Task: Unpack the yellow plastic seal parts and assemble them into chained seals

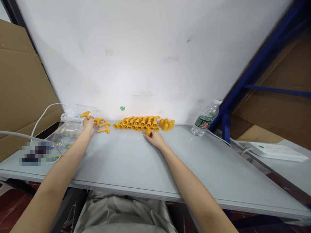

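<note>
My left hand (pixel 88 125) is closed on a yellow T-shaped handle (pixel 85 114), whose crossbar sticks up above my fingers. Just right of it lie several similar yellow handles (pixel 104 130), with greyish metal parts showing between them. My right hand (pixel 155 139) pinches a small yellow cap (pixel 148 132) at the front of a stacked row. That row of yellow cone-ended pieces (pixel 136 123), open ends facing me, leans in two layers near the wall. Right of the row, several loose yellow caps (pixel 165 126) stand upright on the table.
A clear plastic bottle (pixel 206 119) tilts against the blue frame on the right. At left, plastic bags (pixel 68 132) and white cables (pixel 36 119) lie on the grey table (pixel 121 161), beside cardboard (pixel 19 81). A white power strip (pixel 277 151) sits far right. A white wall (pixel 155 64) rises behind.
</note>
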Available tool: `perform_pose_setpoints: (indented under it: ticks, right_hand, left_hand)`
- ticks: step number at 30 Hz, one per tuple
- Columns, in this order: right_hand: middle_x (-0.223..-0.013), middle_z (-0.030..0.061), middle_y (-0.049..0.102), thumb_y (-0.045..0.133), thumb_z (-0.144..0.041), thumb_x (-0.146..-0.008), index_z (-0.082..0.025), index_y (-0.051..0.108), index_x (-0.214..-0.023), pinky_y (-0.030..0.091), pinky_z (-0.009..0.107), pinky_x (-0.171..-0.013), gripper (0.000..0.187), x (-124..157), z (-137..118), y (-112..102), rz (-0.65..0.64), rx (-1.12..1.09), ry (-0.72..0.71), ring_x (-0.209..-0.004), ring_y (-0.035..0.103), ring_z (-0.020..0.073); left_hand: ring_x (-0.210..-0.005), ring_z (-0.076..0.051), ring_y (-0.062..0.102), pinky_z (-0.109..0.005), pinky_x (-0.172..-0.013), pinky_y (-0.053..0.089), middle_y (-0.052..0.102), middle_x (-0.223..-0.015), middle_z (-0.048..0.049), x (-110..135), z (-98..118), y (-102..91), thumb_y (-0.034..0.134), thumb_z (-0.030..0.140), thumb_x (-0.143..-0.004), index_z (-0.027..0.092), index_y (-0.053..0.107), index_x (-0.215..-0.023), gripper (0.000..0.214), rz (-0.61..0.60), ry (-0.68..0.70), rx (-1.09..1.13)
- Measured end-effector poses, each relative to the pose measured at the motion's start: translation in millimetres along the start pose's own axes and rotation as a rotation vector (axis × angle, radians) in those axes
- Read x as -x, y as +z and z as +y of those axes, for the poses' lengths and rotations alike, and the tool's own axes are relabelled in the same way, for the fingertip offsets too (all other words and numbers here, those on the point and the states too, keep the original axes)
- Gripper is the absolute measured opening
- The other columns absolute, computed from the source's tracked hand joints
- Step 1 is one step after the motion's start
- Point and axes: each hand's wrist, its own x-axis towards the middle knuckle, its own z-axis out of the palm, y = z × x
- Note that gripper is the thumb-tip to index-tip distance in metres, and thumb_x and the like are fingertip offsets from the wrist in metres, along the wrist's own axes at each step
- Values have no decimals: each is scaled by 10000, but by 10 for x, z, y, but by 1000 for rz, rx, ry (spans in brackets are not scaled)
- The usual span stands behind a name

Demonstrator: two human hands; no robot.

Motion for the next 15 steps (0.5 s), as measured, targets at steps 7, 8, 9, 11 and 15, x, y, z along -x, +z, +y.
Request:
perform_pose_setpoints:
  ticks: [7,8,9,11,15]
  right_hand:
    - [-825,50,685,605,-454,-868,-214,570,-877,382,268,-610,242,12,-54,-12,3,23,26,-759,620,198]
    - [-831,56,688,609,-470,-864,-213,575,-885,390,273,-622,260,16,-68,-16,1,33,32,-774,626,206]
    - [-843,65,691,614,-486,-859,-211,580,-897,400,280,-638,280,20,-82,-19,-5,47,38,-798,632,216]
    - [-902,88,698,621,-497,-854,-205,587,-934,422,301,-690,304,33,-113,-22,-25,85,50,-874,640,241]
    - [-1132,158,661,627,-412,-865,-190,589,-1032,435,374,-848,281,71,-183,-3,10,163,47,-1092,599,296]
  left_hand:
    - [-949,-154,657,-286,-794,569,651,-932,-58,180,181,195,457,240,-898,236,615,-980,178,-176,-148,244]
    - [-989,-161,655,-296,-822,570,655,-966,-70,238,176,234,432,280,-922,240,621,-1008,212,-232,-168,278]
    - [-1022,-168,652,-304,-845,570,656,-998,-81,306,163,273,392,322,-947,243,623,-1032,259,-284,-187,312]
    - [-1051,-171,649,-309,-869,572,652,-1045,-97,462,112,351,294,394,-985,245,619,-1072,368,-352,-231,385]
    - [-979,-143,671,-288,-832,581,637,-1038,-97,781,-53,480,171,448,-1017,250,571,-1150,466,-387,-375,428]
